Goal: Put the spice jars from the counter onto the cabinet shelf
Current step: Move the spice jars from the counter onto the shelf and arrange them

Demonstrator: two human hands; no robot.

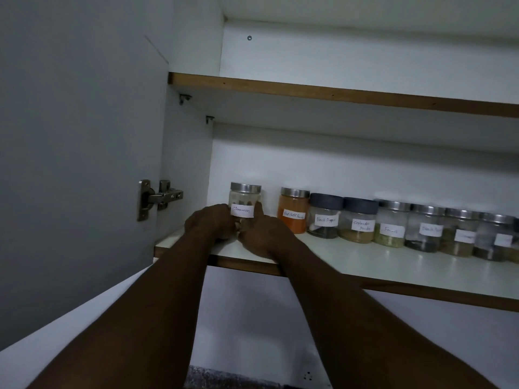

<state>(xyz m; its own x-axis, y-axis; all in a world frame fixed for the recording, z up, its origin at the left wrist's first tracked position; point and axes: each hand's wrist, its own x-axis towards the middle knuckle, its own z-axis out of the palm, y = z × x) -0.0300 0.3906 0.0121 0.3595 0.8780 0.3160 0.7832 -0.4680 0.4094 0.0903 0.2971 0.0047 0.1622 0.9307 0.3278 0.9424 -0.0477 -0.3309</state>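
While both hands grasp it, the cinnamon jar (245, 204) stands near the shelf's (365, 265) left edge. Left hand (209, 223) and right hand (264, 230) clasp its sides

I see two bare forearms, no sleeves reaching them anywhere in view. My left hand (209, 223) and right hand (266, 231) are bare too: no gloves, and no watch or band at either wrist.
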